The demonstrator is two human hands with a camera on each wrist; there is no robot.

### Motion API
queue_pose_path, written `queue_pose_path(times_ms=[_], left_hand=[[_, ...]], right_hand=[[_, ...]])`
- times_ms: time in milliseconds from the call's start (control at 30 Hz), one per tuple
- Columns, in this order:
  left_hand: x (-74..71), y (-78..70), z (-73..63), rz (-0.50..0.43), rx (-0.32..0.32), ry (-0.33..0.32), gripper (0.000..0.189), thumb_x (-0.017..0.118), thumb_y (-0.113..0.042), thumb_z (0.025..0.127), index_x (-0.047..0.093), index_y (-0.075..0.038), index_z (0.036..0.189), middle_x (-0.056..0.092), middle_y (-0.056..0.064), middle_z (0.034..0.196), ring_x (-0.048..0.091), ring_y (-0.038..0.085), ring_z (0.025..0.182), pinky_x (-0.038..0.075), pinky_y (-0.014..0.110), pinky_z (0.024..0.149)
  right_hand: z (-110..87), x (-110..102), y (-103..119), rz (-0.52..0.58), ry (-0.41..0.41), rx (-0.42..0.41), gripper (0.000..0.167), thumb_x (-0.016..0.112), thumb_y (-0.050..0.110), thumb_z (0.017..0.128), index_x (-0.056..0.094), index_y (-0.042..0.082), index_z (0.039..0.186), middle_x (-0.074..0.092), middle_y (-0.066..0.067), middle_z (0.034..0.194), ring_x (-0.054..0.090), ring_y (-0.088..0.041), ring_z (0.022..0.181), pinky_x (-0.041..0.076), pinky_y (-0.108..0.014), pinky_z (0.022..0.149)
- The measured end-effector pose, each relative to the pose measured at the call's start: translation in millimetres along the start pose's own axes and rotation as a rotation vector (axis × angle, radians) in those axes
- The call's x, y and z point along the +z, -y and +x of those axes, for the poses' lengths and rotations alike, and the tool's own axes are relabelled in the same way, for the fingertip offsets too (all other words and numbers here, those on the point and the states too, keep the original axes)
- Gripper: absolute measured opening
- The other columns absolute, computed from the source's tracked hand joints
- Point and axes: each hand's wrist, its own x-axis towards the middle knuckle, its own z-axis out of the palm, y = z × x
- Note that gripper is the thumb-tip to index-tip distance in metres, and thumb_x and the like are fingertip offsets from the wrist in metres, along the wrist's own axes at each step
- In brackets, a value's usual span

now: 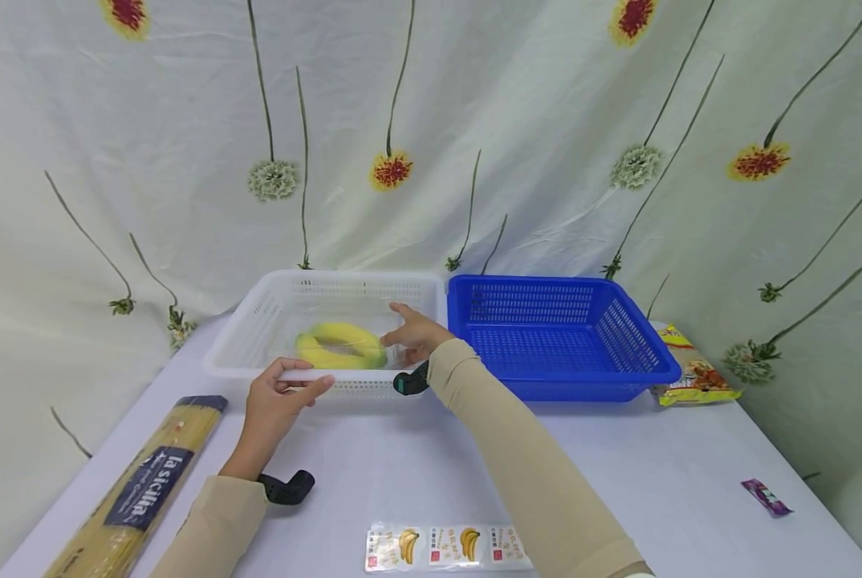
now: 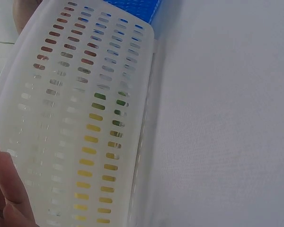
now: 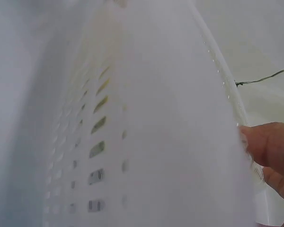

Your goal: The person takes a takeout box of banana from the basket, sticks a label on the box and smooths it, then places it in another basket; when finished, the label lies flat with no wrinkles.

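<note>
Two yellow bananas (image 1: 340,359), which look covered in clear plastic, lie inside the white perforated basket (image 1: 249,372). My left hand (image 1: 278,401) is at the basket's front rim, its fingers loosely bent and its thumb pointing right. Part of those fingers (image 2: 8,182) shows beside the basket wall in the left wrist view. Over the basket's right end, my right hand (image 1: 418,331) reaches in with thumb and forefinger apart, close to the banana tips. In the right wrist view its fingertips (image 3: 265,142) appear beyond the rim; the basket wall hides the rest.
A blue basket (image 1: 561,387) stands right of the white one, with a yellow snack bag (image 1: 698,377) behind its right side. Packaged spaghetti (image 1: 149,490) lies at left. Banana stickers (image 1: 438,547) lie in front, and a small purple packet (image 1: 766,497) at right.
</note>
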Motion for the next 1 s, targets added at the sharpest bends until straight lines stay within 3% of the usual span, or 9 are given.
queue_pose_path(times_ms=[200, 333, 533, 667, 733, 1000], left_hand=[[-0.1, 0.6, 0.3, -0.016, 0.012, 0.002, 0.051, 0.09, -0.026, 0.092, 0.061, -0.003, 0.127, 0.076, -0.008, 0.088, 0.072, 0.011, 0.076, 0.057, 0.026, 0.076], [0.0, 0.8, 0.6, -0.022, 0.018, 0.007, 0.052, 0.09, -0.027, 0.092, 0.062, -0.003, 0.128, 0.075, -0.009, 0.088, 0.073, 0.013, 0.078, 0.057, 0.026, 0.077], [-0.1, 1.8, 1.2, -0.031, 0.018, 0.01, 0.052, 0.091, -0.025, 0.091, 0.062, -0.002, 0.128, 0.075, -0.01, 0.085, 0.074, 0.011, 0.077, 0.057, 0.026, 0.077], [-0.6, 2.0, 1.7, -0.024, 0.012, 0.015, 0.054, 0.091, -0.027, 0.091, 0.062, -0.003, 0.129, 0.075, -0.01, 0.086, 0.074, 0.012, 0.077, 0.056, 0.026, 0.077], [-0.9, 1.8, 1.5, -0.019, 0.011, 0.018, 0.054, 0.091, -0.028, 0.092, 0.062, -0.003, 0.13, 0.075, -0.009, 0.087, 0.074, 0.012, 0.077, 0.056, 0.026, 0.078], [-2.1, 0.5, -0.3, -0.021, 0.011, 0.02, 0.053, 0.09, -0.027, 0.092, 0.062, -0.003, 0.13, 0.075, -0.011, 0.087, 0.074, 0.012, 0.076, 0.056, 0.026, 0.078]], right_hand=[[-0.8, 1.8, -0.8, 0.038, -0.01, -0.047, 0.085, 0.062, -0.002, 0.106, 0.02, 0.024, 0.175, 0.023, -0.021, 0.176, 0.057, -0.022, 0.07, 0.053, -0.032, 0.063], [-3.8, 0.4, 0.5, 0.053, -0.03, -0.079, 0.086, 0.063, -0.002, 0.105, 0.021, 0.023, 0.175, 0.019, -0.017, 0.178, 0.05, -0.018, 0.055, 0.058, -0.032, 0.062], [-9.6, -9.5, 4.6, 0.031, -0.041, -0.105, 0.086, 0.064, 0.001, 0.106, 0.019, 0.026, 0.175, 0.019, -0.016, 0.179, 0.054, -0.018, 0.054, 0.063, -0.039, 0.073], [-13.3, -16.3, 7.7, 0.045, -0.028, -0.1, 0.086, 0.063, 0.002, 0.107, 0.017, 0.028, 0.175, 0.026, -0.019, 0.176, 0.052, -0.016, 0.053, 0.06, -0.054, 0.095], [-15.3, -18.4, 10.0, 0.043, -0.027, -0.104, 0.086, 0.063, 0.003, 0.107, 0.017, 0.029, 0.175, 0.031, -0.021, 0.174, 0.05, -0.015, 0.051, 0.057, -0.057, 0.1], [-26.9, -25.8, 24.6, 0.015, -0.048, -0.155, 0.085, 0.064, 0.006, 0.107, 0.017, 0.029, 0.175, 0.052, -0.023, 0.159, 0.038, -0.012, 0.047, 0.059, -0.055, 0.098]])
